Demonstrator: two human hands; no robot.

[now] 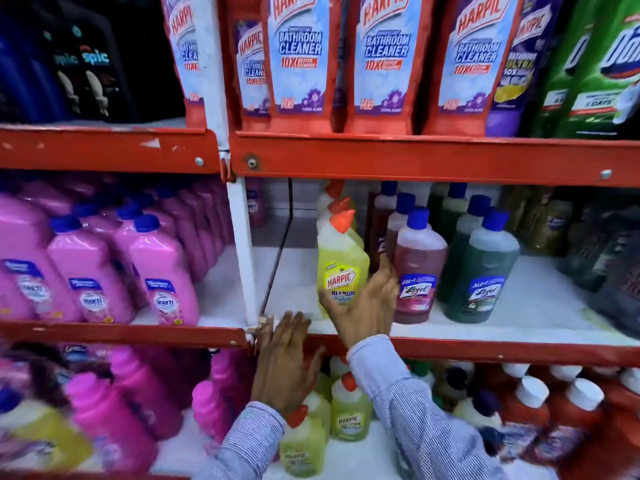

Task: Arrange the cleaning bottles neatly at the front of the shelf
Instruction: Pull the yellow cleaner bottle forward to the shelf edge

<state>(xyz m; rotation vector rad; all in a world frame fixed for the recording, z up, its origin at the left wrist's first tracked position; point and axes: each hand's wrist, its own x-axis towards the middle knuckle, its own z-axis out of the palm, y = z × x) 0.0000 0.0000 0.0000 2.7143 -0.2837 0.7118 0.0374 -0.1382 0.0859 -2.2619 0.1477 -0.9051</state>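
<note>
A yellow Harpic bottle [341, 261] with an orange cap stands upright near the front of the middle shelf [519, 336], with two like it lined up behind. My right hand [363, 306] wraps its lower part, thumb at the left and fingers round the right side. Right beside it stand a maroon Lizol bottle [417, 268] and a green Lizol bottle [479, 271], both blue-capped, each heading a row. My left hand [285, 362] lies flat with fingers apart on the shelf's red front edge, holding nothing.
Pink bottles [159, 271] fill the shelf to the left of the white upright [242, 247]. Bare shelf lies between the upright and the yellow bottle. Harpic Bathroom Cleaner bottles [299, 60] stand above. Small yellow Harpic bottles [349, 410] and red bottles sit on the shelf below.
</note>
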